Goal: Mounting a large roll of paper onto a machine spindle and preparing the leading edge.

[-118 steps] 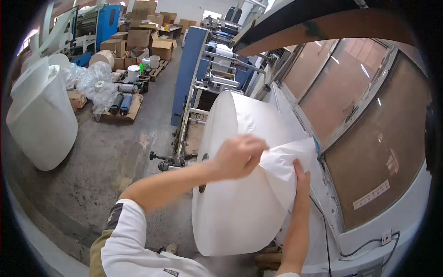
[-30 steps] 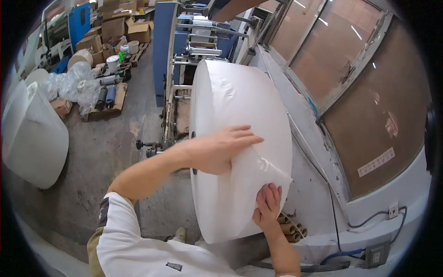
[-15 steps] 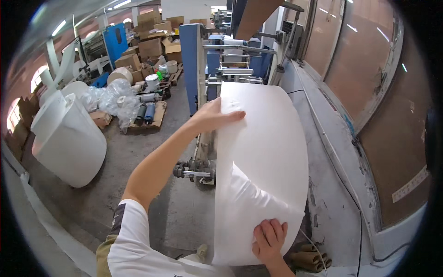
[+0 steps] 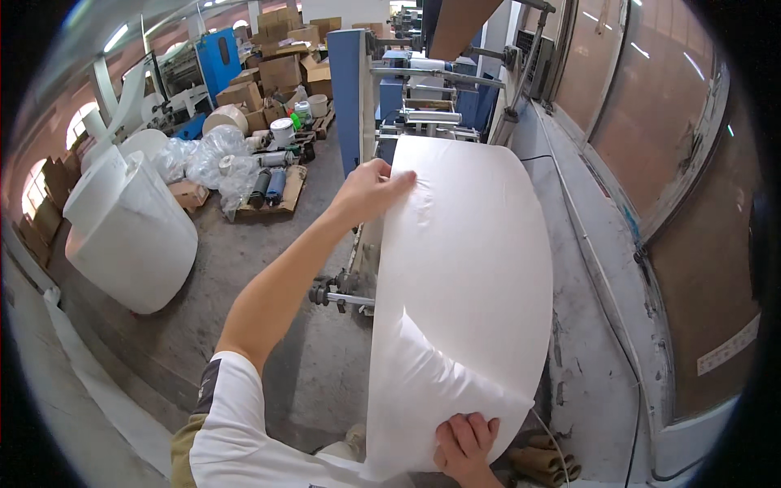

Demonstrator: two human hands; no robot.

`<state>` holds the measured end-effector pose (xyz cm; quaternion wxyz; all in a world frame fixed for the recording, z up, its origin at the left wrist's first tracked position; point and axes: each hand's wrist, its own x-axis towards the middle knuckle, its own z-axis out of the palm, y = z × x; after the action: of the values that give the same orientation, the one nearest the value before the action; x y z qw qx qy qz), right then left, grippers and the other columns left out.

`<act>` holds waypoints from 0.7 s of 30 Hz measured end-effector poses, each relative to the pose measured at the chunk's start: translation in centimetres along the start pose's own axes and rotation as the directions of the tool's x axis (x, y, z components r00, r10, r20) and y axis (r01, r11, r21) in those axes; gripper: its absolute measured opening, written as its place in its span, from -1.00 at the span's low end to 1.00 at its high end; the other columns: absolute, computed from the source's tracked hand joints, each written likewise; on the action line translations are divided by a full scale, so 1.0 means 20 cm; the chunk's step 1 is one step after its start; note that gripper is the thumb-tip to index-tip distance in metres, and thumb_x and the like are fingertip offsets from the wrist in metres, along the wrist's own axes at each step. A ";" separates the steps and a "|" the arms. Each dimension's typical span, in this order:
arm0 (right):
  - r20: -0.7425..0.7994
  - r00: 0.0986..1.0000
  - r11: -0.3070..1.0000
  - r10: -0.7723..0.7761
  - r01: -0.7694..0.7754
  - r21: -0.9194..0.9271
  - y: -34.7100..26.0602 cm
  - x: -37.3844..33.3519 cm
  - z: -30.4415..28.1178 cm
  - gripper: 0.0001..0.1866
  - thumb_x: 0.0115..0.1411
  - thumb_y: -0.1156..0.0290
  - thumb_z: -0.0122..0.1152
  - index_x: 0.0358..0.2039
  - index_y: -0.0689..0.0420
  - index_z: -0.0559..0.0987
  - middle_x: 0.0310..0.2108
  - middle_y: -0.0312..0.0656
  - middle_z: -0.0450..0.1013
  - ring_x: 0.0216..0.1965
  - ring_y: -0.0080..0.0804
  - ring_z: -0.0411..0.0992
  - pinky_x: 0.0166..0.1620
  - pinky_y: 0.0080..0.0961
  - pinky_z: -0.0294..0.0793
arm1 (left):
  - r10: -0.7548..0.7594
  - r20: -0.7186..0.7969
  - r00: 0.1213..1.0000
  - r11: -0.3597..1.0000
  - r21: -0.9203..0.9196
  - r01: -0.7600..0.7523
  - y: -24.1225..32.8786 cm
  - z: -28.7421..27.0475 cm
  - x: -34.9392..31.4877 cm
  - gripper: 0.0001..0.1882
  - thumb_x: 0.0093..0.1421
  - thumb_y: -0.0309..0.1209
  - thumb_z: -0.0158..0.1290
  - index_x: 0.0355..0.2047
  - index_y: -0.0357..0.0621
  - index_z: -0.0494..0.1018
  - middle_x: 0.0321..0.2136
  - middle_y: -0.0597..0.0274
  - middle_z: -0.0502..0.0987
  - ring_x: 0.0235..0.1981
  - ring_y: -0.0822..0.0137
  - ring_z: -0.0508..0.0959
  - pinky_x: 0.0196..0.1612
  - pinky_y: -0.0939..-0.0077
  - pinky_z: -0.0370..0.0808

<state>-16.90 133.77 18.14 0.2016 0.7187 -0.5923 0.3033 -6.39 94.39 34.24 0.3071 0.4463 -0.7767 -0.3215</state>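
Note:
A large white roll [image 4: 464, 244] of paper-like sheet stretches from the machine toward me. A shiny loose flap of the sheet [image 4: 431, 366] lies across its near part, with a slanting, creased edge. At the roll's far left edge is my left hand [image 4: 374, 191], its thumb on the white surface and its fingers bent at the rim, partly hidden. Small dents show in the sheet beside that thumb. Low on the near part, my right hand [image 4: 468, 443] presses on the flap with curled fingers; what lies under the fingertips is hidden.
The blue-sided machine [image 4: 347, 98] with metal rollers stands ahead. A metal shaft [image 4: 350, 299] juts out left of the roll. Cardboard tubes [image 4: 541, 464] lie at lower right beside the wall. Another big white roll [image 4: 138, 236] stands left, near plastic-wrapped items [image 4: 215, 163] and cardboard boxes [image 4: 281, 73].
My left hand has shifted up and back toward the roll's left edge, its thumb drawn in. My right hand has slid slightly down and left on the flap. The view has shifted a little.

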 end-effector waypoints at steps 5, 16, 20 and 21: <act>-0.038 0.999 1.000 0.004 -0.004 0.009 0.02 -0.01 0.01 -0.81 -0.02 0.40 0.02 -0.38 0.07 0.55 -0.17 -0.18 0.40 -0.09 -0.14 0.32 0.16 -0.07 0.07 | 0.330 -0.362 0.872 0.944 0.122 -0.306 0.06 0.06 -0.14 -0.51 0.22 -0.10 0.00 -0.03 -0.28 0.44 -0.18 -0.10 0.57 -0.20 -0.02 0.58 -0.08 0.25 0.46; -0.003 0.996 0.995 0.095 -0.095 0.008 0.00 0.17 -0.06 -0.67 0.04 0.47 0.05 -0.14 0.11 0.56 0.04 -0.14 0.40 0.09 -0.10 0.30 0.21 -0.04 0.09 | 0.526 0.303 0.795 0.761 0.250 -0.599 0.26 -0.02 -0.95 -0.10 0.05 0.23 0.11 0.01 -0.48 0.36 0.17 -0.47 0.17 0.29 -0.31 0.06 0.32 -0.01 -0.01; -0.027 0.997 0.995 0.074 -0.076 -0.071 -0.01 0.35 -0.11 -0.63 0.09 0.31 0.04 -0.06 0.00 0.53 0.08 -0.27 0.34 0.15 -0.35 0.25 0.21 -0.04 0.14 | 0.501 0.262 0.825 0.834 0.107 -0.541 0.21 -0.02 -0.90 -0.08 0.03 0.16 0.18 0.03 -0.54 0.29 0.17 -0.43 0.18 0.30 -0.28 0.04 0.33 0.06 0.01; -0.071 0.996 0.996 0.062 -0.066 -0.061 0.01 0.37 -0.10 -0.62 0.07 0.36 0.06 -0.05 0.02 0.53 0.09 -0.24 0.34 0.15 -0.32 0.26 0.20 -0.05 0.15 | 0.522 0.241 0.818 0.819 0.124 -0.560 0.23 -0.02 -0.89 -0.06 -0.01 0.13 0.23 0.04 -0.55 0.25 0.16 -0.42 0.20 0.30 -0.23 0.06 0.33 0.14 0.04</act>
<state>-16.61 129.58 24.66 0.2346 0.6816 -0.6171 0.3154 -1.01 111.86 34.59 0.2640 0.1993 -0.9249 -0.1875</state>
